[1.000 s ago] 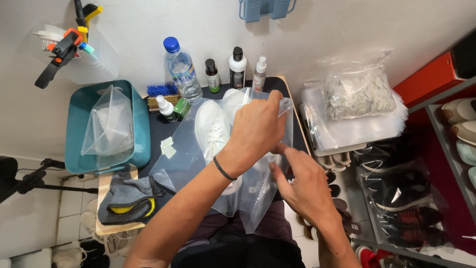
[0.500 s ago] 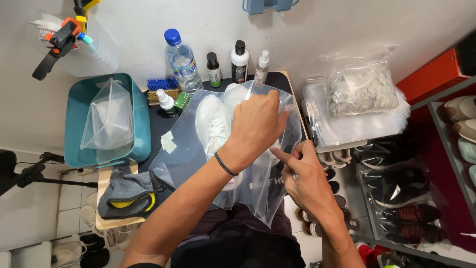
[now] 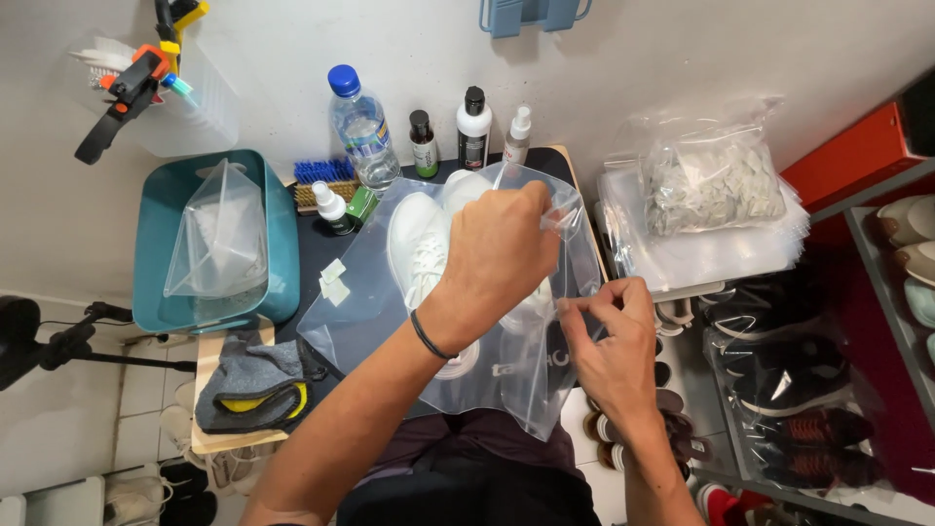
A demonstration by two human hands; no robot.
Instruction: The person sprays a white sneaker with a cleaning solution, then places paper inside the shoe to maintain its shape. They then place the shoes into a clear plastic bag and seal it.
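Observation:
A large clear plastic bag [image 3: 370, 321] lies on the small dark table [image 3: 310, 255] with white sneakers [image 3: 419, 244] inside it. My left hand [image 3: 497, 258] is closed on the bag's top edge near the far right corner, above the sneakers. My right hand [image 3: 609, 336] pinches the bag's right edge, lower down and off the table's side. The bag's near corner hangs over my lap.
A water bottle [image 3: 358, 127], small bottles [image 3: 474, 129] and brushes [image 3: 319, 181] line the wall. A teal bin [image 3: 209, 244] with a clear bag stands left, a grey cloth [image 3: 255, 382] below it. Stacked bags [image 3: 706, 209] and shelves of shoes [image 3: 799, 380] fill the right.
My right hand moved up and closed its fingers on the bag's right edge; earlier it was pointing with an extended finger. My left hand kept its hold on the top edge.

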